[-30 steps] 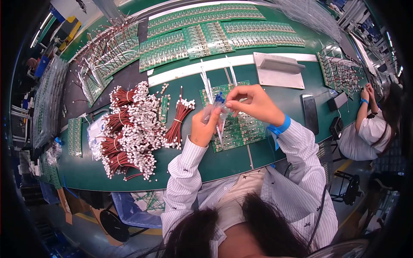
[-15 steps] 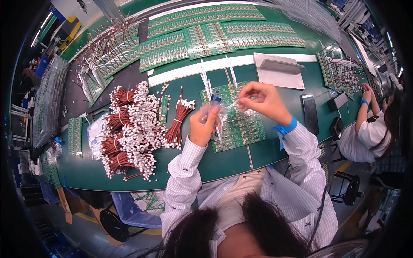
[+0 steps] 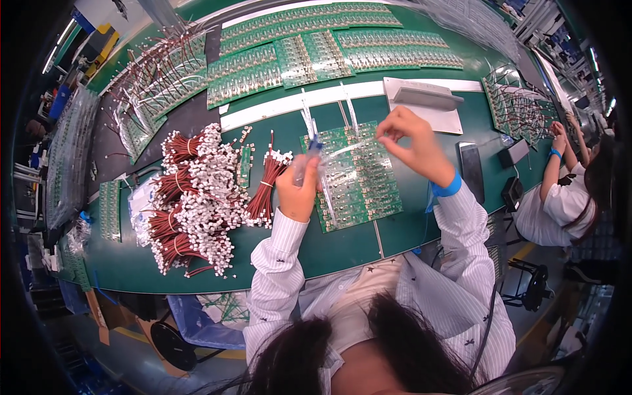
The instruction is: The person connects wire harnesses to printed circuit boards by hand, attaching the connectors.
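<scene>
In front of me lies a green circuit board panel [image 3: 368,191], with thin white strips along its left part. My left hand [image 3: 297,191] is closed around a clear, blue-tipped thing [image 3: 314,145] over the panel's left edge; motion blur hides its kind. Over the panel's upper right, my right hand [image 3: 413,141] pinches the end of a thin white strip [image 3: 343,152]. That strip stretches slantwise across the board toward my left hand. Left of my left hand sits a tied bundle of brown-red wires [image 3: 262,201] with white connectors.
A big pile of wire bundles [image 3: 197,204] covers the table's left. Rows of circuit boards [image 3: 309,56] line the back. A metal bracket plate [image 3: 424,105], a phone-like black slab [image 3: 471,172] and a dark box [image 3: 515,155] stand right. A co-worker [image 3: 559,197] sits far right.
My right hand has risen and moved away from my left hand, drawing the white strip out between them. My left hand has shifted slightly left with the blue-tipped thing.
</scene>
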Demonstrator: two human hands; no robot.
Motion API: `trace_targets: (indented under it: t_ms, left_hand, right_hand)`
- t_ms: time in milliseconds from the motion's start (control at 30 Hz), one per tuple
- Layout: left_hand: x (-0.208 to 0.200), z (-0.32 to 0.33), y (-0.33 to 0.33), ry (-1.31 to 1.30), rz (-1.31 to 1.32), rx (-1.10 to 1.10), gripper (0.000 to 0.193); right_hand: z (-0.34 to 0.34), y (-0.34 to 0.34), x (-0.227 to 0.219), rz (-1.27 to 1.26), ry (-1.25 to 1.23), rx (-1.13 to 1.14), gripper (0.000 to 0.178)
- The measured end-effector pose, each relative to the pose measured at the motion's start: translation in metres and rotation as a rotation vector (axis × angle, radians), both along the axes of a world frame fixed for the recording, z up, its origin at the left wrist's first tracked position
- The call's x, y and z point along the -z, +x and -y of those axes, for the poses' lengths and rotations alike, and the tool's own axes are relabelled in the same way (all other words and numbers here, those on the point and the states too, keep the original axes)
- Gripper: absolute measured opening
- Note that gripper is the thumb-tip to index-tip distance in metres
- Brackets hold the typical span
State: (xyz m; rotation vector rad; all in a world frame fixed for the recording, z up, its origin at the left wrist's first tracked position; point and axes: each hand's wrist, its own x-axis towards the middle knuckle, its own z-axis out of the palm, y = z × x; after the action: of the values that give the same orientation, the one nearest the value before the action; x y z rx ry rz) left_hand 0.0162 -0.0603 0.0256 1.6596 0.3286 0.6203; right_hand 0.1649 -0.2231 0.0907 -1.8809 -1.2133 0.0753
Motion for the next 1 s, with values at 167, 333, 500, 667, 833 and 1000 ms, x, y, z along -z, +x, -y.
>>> trace_targets:
  t_ms: [167,333,500,667,833,1000]
  left_hand:
    - [-0.014,-0.003,-0.002,-0.222,-0.02,-0.063,0.027]
    - [-0.013,-0.004,-0.001,-0.261,0.004,-0.065,0.027]
    - [-0.012,-0.004,-0.001,-0.259,-0.02,-0.057,0.028]
    - [-0.013,-0.002,0.0,-0.255,-0.033,-0.054,0.028]
    - [-0.013,-0.002,0.0,-0.255,-0.039,-0.054,0.028]
    - [-0.01,-0.003,0.0,-0.249,-0.046,-0.057,0.029]
  right_hand:
    - [0.007,0.017,0.027,-0.721,0.209,-0.041,0.007]
    - [-0.002,0.013,0.063,-0.906,0.255,-0.082,0.009]
    - [-0.012,0.009,0.072,-0.162,0.001,-0.02,0.005]
    - [-0.011,0.011,0.083,-0.037,-0.005,-0.017,0.006]
    - [-0.012,0.008,0.083,-0.082,0.005,0.005,0.006]
    - [-0.013,0.005,0.079,-0.1,0.033,0.012,0.007]
